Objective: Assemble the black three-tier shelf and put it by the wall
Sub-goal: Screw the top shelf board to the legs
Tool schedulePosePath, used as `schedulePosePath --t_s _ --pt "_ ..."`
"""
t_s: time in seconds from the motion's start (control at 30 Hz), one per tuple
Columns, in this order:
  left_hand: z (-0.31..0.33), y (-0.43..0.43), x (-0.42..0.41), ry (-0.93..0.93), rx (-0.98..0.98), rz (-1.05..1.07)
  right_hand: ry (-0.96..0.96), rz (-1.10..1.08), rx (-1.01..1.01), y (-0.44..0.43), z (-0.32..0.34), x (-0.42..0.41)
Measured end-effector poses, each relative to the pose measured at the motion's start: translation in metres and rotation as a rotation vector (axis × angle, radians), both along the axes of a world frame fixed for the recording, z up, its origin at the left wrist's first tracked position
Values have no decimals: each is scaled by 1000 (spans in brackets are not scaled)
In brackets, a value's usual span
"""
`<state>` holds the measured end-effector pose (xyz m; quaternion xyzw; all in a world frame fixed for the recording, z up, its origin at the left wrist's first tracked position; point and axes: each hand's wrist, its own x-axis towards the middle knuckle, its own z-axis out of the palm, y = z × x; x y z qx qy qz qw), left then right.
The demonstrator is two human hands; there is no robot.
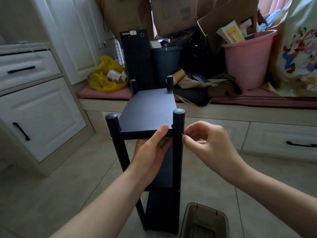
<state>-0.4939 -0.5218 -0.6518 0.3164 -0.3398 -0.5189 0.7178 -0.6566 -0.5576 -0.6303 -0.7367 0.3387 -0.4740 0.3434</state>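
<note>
The right hand [205, 140] has thumb and forefinger pinched on a small screw [184, 134], its tip set against the outer side of the near right post [178, 121], level with the top board [149, 110]. The left hand [151, 152] grips that board's front edge, thumb on top and fingers curled underneath, steadying it against the post. The black shelf [164, 169] stands upright on the tiled floor [77, 177] right in front of the person. All three boards sit between the four posts, and another screw head shows lower down the same post. So the step looks like fastening the top tier at this corner, late in the assembly. Next the screw needs turning in straight while the left hand keeps board and post lined up. I cannot tell whether the remaining corners are fixed. A brownish plastic box [204, 220] sits on the floor by the shelf's foot. Beyond the shelf, a cushioned bench [257, 100] carries a yellow bag [106, 74] and a pink bucket [248, 60] among clutter, so the shelf is not yet at its place by the wall.
</note>
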Motion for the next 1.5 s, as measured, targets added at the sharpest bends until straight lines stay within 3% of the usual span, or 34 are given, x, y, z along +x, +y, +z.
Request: schedulePosePath --t_s 0.27,0.73,1.2,1.5 --pt "-1 6 4 -142 4 -58 -3 -15 -28 0 -1 -3" --pt "0 9 3 -139 -71 -72 78 -86 -174 4 2 -1" --pt "5 8 -2 -160 -48 -64 -10 13 8 -4 3 -7" --pt "3 8 -1 -182 10 -33 84 -49 -149 -2 2 -6"
